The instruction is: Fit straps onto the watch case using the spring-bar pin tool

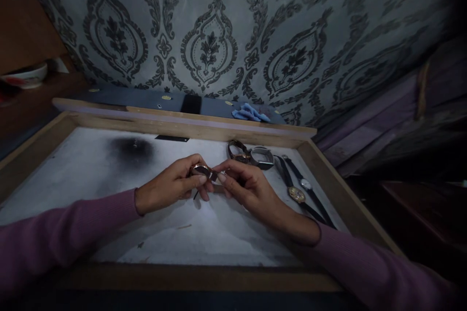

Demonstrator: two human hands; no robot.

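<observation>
1 watch is held between the left hand and right hand.

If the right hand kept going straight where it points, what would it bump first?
Probably the watch, since the right hand seems to touch its strap. Then the left hand, though depth is unclear.

A home is suggested by the patterned wall covering, the draped purple cloth and the decorated bowl.
</observation>
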